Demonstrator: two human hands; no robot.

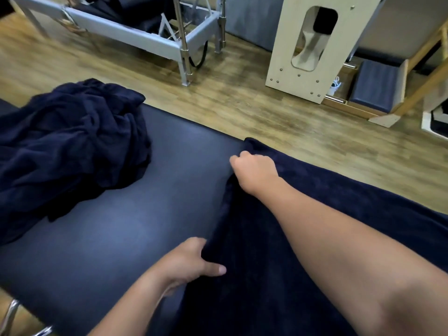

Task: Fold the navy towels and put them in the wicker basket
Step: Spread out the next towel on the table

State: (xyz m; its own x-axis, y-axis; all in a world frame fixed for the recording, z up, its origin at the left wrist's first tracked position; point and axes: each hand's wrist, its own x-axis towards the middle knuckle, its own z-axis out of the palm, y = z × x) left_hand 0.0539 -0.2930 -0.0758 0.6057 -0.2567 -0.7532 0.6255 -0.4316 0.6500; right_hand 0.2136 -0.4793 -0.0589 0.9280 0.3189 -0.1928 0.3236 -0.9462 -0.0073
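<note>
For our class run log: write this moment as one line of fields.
left hand: grips towel near edge | right hand: grips far edge | pile: unfolded | basket: unseen

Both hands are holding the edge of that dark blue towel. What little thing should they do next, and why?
Probably lift that edge and carry it across to the right, folding the spread navy towel in half. The left hand and right hand both grip its left edge, and it lies flat on the dark padded table.

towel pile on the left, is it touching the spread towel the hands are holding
Apart. The head view shows bare padded table between the towel pile and the spread towel.
</note>
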